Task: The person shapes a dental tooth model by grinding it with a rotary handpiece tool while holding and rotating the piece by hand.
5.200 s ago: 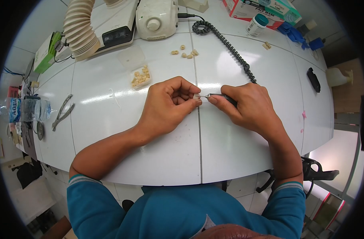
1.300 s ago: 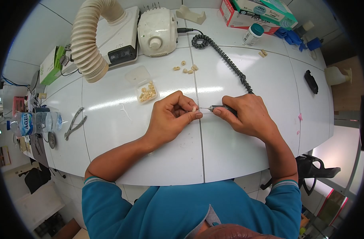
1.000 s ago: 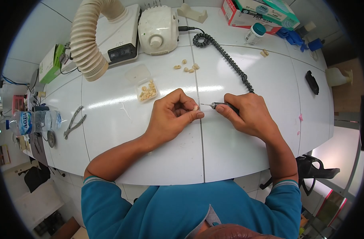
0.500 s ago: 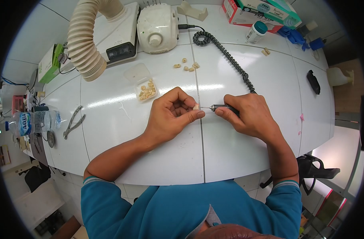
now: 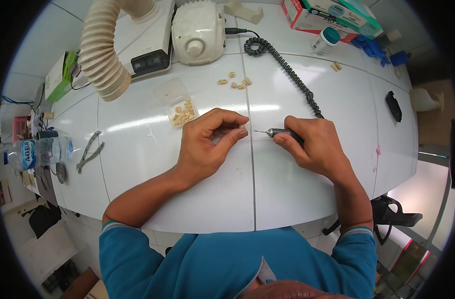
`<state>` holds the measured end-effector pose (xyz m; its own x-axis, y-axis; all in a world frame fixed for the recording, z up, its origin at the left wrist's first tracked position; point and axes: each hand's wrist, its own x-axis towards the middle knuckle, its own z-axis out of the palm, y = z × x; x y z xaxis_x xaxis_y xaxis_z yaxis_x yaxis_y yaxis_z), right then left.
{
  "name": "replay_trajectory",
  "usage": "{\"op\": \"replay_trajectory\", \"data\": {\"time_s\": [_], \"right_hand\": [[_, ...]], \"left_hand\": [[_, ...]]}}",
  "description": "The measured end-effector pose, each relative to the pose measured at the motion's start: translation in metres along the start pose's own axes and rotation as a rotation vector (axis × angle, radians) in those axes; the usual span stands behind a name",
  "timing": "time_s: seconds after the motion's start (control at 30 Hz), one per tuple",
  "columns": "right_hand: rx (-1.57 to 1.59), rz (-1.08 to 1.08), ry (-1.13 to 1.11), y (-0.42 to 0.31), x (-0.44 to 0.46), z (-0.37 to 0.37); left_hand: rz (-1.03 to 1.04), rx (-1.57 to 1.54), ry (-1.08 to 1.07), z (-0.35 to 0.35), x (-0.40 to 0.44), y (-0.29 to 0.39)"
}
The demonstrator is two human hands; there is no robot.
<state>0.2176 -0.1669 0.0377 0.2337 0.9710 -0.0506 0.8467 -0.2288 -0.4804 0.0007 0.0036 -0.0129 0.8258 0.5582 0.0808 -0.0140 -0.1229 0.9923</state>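
Note:
Between the thumb and fingers of my left hand [image 5: 203, 144] is a small tooth-coloured dental crown [image 5: 242, 127], mostly covered by the fingertips. My right hand [image 5: 318, 144] is closed around a dark rotary handpiece [image 5: 287, 133] with a thin metal bur [image 5: 260, 131] at its tip. The bur points left at the crown, with a small gap between them. A coiled black cord [image 5: 292, 74] runs from near my right hand to the white control unit [image 5: 198, 35]. Behind my left hand stands an open clear plastic box [image 5: 170, 119] with several tooth-coloured pieces.
Several loose crowns [image 5: 234, 85] lie beyond my hands. A ribbed suction hose [image 5: 102, 55] hangs at upper left. Pliers [image 5: 90, 153] and a water bottle [image 5: 38, 152] lie left. A green-capped jar [image 5: 325, 42], cardboard boxes [image 5: 332, 17] and a black object [image 5: 393, 106] are right.
The bur and the crown have come apart, with a wider gap between them. My left hand has shifted slightly left and turned; my right hand has moved slightly right.

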Motion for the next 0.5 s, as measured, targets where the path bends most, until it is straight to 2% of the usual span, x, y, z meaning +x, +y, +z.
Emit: {"op": "replay_trajectory", "data": {"time_s": [0.5], "right_hand": [[-0.157, -0.035, 0.083, -0.005, -0.003, 0.012]], "left_hand": [[-0.1, 0.119, -0.06, -0.001, 0.003, 0.01]]}}
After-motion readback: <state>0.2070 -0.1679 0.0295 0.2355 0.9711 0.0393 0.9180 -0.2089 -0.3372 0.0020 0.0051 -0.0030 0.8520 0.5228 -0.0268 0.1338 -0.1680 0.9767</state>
